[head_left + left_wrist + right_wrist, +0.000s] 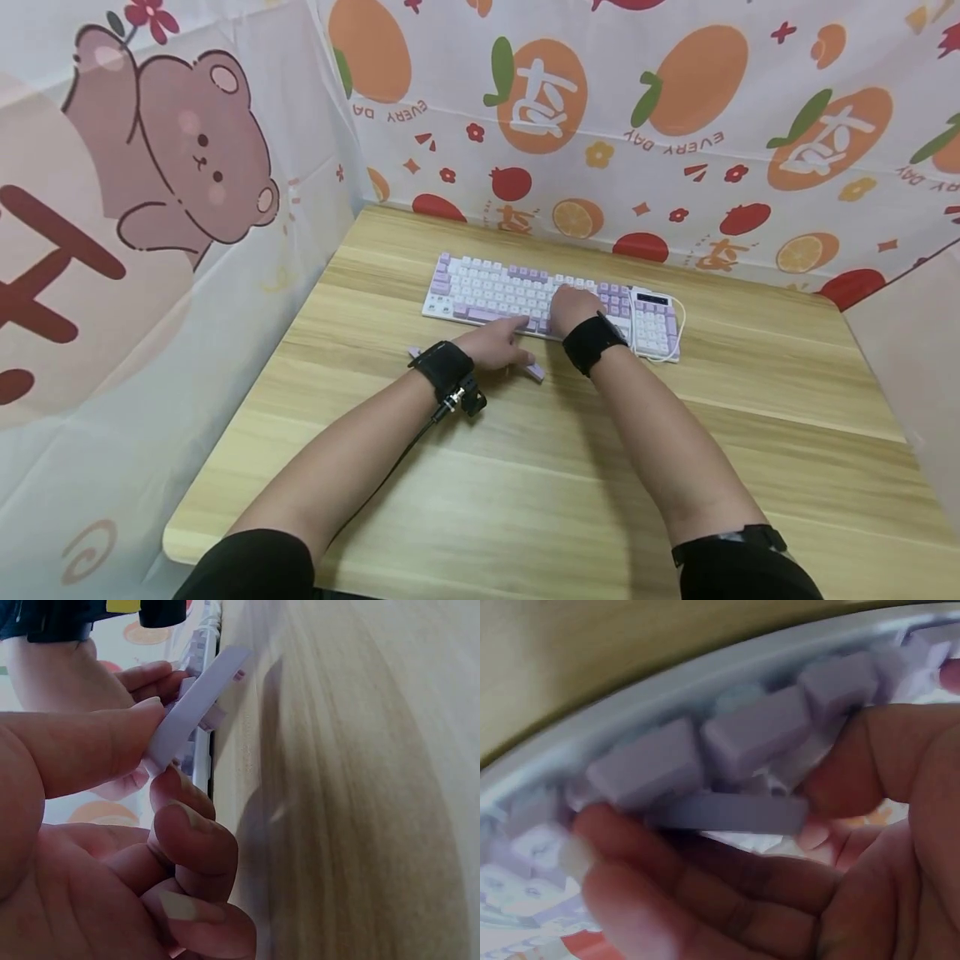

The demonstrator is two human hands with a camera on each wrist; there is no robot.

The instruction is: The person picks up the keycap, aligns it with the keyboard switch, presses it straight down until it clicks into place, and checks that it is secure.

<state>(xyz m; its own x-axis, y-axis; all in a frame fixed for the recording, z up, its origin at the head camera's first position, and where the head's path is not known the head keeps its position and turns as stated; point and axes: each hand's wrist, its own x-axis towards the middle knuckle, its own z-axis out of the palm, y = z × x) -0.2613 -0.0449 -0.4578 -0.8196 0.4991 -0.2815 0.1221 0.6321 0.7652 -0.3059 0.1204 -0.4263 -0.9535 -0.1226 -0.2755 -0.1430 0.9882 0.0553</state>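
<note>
A white and lavender keyboard [491, 289] lies near the back of the table. Over its front edge, my left hand [491, 343] pinches a long lavender strip [196, 709] between thumb and fingertip; small prongs stick out from its underside. In the head view this strip shows beside the left thumb. My right hand [574, 310] is bent over the keyboard, right of its middle. The right wrist view has its thumb and fingers holding a lavender keycap [731, 813] by the ends, close against the front-row keys [757, 729]. The keycap's underside is hidden.
A number pad with a small dark display [652, 299] forms the keyboard's right end. A white cable [681, 321] loops over and beside it. The wooden table [525, 500] meets printed cloth [615, 183] at its back and left.
</note>
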